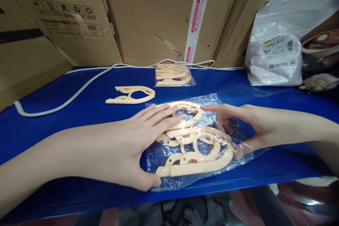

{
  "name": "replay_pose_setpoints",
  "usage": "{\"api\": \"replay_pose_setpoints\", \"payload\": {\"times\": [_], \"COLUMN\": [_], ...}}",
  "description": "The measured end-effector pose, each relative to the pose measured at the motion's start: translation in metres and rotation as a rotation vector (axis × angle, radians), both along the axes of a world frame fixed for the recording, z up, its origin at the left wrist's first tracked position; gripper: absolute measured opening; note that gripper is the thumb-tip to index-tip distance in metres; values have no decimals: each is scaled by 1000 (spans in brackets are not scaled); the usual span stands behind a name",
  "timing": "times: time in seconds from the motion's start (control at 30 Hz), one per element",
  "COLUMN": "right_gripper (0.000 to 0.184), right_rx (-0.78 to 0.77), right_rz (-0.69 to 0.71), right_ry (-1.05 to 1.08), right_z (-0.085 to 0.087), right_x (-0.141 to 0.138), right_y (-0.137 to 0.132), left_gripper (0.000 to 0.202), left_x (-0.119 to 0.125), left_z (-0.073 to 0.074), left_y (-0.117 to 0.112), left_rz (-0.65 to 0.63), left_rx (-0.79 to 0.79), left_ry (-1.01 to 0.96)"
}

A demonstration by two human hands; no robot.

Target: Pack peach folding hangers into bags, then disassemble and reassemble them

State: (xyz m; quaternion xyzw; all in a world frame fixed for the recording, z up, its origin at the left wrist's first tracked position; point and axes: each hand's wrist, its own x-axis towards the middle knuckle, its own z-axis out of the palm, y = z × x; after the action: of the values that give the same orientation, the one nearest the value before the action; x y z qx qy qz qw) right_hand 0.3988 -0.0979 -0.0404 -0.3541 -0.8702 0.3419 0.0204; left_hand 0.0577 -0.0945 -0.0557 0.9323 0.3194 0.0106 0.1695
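A clear plastic bag (156, 162) lies flat on the blue tabletop, with several cream folding hangers (202, 167) inside. My left hand (132, 141) rests on the bag's left side, fingers stretched over the upper hangers and thumb at the lower left end. At the right end is my right hand (243, 123), its index finger touching the upper hanger's curved tip and its thumb against the film near the lower curve. That hand's other fingers are bent and partly behind plastic. Behind the bag lies a loose cream folding hanger (143, 88); farther back sits another bagged set of hangers (173, 75).
Cardboard boxes (159, 24) stand along the back of the blue tabletop (119, 114). A white cable (87, 90) runs across the left and rear. At the back right stands a white plastic parcel (274, 54) beside a dark item with a fluffy part (321, 81).
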Motion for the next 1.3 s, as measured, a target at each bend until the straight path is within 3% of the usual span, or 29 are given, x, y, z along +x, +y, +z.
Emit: {"api": "replay_pose_setpoints", "payload": {"times": [0.2, 0.5, 0.8, 0.93, 1.3], "right_gripper": [93, 81, 85, 82, 72], "right_rx": [-60, -5, 49, 53, 43], "right_rz": [-20, -47, -48, -29, -38], "right_ry": [46, 82, 85, 160, 203], "right_z": [0, -2, -6, -8, -7], "right_x": [-2, -17, -11, -8, -16], "right_y": [0, -1, -1, -1, -1], "left_gripper": [111, 115, 112, 113, 104], "left_x": [-3, -7, -5, -9, -3], "left_z": [10, 7, 17, 17, 18], "left_y": [10, 17, 22, 23, 19], "left_rz": [-51, -155, -170, -126, -153], "left_rx": [-125, -88, -124, -111, -108], "left_ry": [88, 60, 62, 94, 55]}}
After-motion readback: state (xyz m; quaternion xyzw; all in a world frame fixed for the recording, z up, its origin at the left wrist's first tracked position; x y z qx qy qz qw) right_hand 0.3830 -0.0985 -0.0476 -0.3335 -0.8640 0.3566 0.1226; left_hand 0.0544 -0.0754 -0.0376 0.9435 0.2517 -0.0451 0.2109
